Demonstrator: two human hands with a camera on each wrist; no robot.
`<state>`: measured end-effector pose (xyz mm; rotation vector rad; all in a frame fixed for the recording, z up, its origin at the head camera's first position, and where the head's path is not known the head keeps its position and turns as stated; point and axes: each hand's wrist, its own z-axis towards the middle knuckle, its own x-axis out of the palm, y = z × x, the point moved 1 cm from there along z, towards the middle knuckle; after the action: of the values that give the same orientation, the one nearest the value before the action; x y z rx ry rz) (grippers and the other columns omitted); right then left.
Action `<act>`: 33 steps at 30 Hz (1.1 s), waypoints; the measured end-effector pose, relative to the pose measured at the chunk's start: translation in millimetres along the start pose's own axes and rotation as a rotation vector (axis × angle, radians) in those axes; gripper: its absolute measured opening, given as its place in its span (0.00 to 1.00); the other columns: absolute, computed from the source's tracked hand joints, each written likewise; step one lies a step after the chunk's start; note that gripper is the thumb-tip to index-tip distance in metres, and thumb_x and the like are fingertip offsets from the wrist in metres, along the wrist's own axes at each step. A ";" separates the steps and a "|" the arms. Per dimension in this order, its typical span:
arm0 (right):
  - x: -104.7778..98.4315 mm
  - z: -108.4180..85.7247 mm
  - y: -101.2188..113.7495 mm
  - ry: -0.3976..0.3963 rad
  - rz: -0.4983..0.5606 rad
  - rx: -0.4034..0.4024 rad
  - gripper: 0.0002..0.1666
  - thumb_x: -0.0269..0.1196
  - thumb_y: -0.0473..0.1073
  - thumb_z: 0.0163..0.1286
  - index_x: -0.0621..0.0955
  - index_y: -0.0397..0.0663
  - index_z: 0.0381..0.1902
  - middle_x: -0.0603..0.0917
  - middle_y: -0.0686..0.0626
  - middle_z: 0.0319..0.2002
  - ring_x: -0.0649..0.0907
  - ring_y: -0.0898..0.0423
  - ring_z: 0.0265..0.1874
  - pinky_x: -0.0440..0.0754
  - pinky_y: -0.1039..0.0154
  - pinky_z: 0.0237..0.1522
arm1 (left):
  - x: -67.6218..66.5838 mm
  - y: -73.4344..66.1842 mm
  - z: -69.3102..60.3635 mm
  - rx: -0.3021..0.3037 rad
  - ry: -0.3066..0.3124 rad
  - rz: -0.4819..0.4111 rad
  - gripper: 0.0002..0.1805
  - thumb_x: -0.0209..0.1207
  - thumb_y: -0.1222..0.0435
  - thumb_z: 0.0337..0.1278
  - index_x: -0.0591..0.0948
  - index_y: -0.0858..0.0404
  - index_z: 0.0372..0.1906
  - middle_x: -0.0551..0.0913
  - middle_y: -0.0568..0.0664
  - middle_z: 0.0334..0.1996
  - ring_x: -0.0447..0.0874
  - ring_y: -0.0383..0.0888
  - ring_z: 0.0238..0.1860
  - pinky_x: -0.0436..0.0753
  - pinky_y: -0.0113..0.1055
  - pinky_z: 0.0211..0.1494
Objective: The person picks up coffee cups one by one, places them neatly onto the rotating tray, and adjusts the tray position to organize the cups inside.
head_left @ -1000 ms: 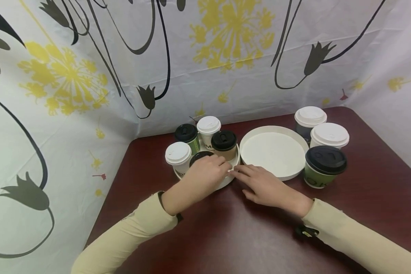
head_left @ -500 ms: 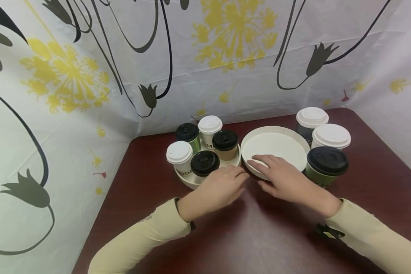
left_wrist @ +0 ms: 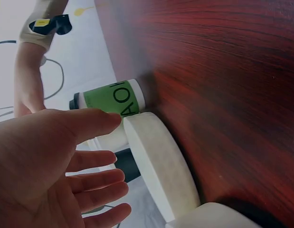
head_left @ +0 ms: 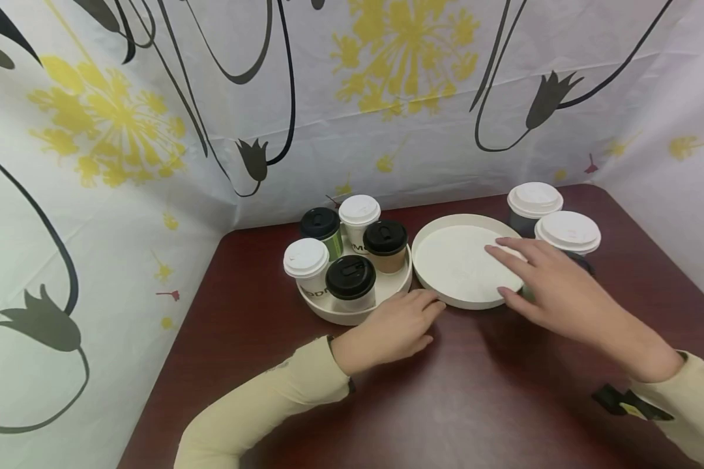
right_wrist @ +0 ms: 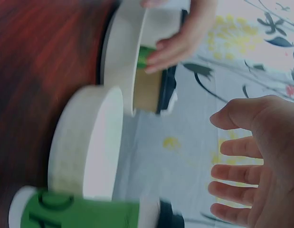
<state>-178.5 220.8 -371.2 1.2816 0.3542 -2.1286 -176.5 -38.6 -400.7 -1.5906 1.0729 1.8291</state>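
Note:
My left hand (head_left: 390,329) hovers in front of the gap between two round white trays, its fingers loosely extended and holding nothing. Beside it, the left tray (head_left: 337,318) carries several lidded paper cups; the nearest is a white cup with a black lid (head_left: 350,279). My right hand (head_left: 575,296) is above the front right of the right tray (head_left: 463,260), fingers spread, nothing in its grasp. Behind that hand, mostly hidden in the head view, stands a green paper cup (left_wrist: 109,99) with a black lid. No contact between the right hand and this cup shows.
Two white-lidded cups, one farther back (head_left: 535,202) and one nearer (head_left: 567,232), stand right of the right tray. A patterned cloth (head_left: 387,156) hangs behind the dark red table (head_left: 446,404). The two trays sit side by side, nearly touching.
My left hand has withdrawn from the black-lidded cup on the left tray, toward the right and front. My right hand has moved right, from beside the left tray to near the green cup.

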 end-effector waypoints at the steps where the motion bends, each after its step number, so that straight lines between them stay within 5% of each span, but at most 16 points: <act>1: -3.4 -2.5 -3.7 0.001 0.000 0.015 0.44 0.72 0.42 0.51 0.73 0.46 0.68 0.77 0.36 0.62 0.76 0.36 0.58 0.72 0.39 0.58 | 1.7 0.0 1.3 0.003 0.005 -0.001 0.35 0.61 0.48 0.62 0.70 0.59 0.69 0.73 0.49 0.66 0.74 0.43 0.67 0.76 0.36 0.66; 14: -16.4 -38.2 -43.6 0.090 0.024 0.281 0.44 0.75 0.53 0.52 0.74 0.45 0.66 0.74 0.35 0.62 0.74 0.34 0.57 0.70 0.37 0.53 | 22.2 2.4 15.0 -0.008 0.006 -0.007 0.39 0.62 0.47 0.60 0.66 0.59 0.71 0.67 0.52 0.71 0.70 0.45 0.70 0.75 0.38 0.68; 25: -5.9 -55.1 -57.6 0.070 0.018 0.314 0.44 0.78 0.53 0.46 0.77 0.43 0.61 0.76 0.35 0.60 0.76 0.33 0.53 0.73 0.36 0.47 | 33.4 4.0 17.5 -0.026 0.047 -0.024 0.40 0.62 0.46 0.61 0.65 0.60 0.72 0.69 0.51 0.67 0.72 0.44 0.68 0.75 0.37 0.68; 33: -3.2 -58.6 -60.8 0.076 0.019 0.339 0.41 0.78 0.53 0.47 0.79 0.43 0.58 0.75 0.33 0.61 0.76 0.33 0.53 0.74 0.35 0.43 | 36.5 4.4 18.4 -0.030 0.016 -0.039 0.41 0.63 0.46 0.60 0.65 0.60 0.72 0.67 0.53 0.70 0.69 0.46 0.70 0.74 0.38 0.69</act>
<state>-174.8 299.1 -402.5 1.5490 0.0085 -2.1920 -198.3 -31.1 -434.8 -1.6345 1.0188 1.8180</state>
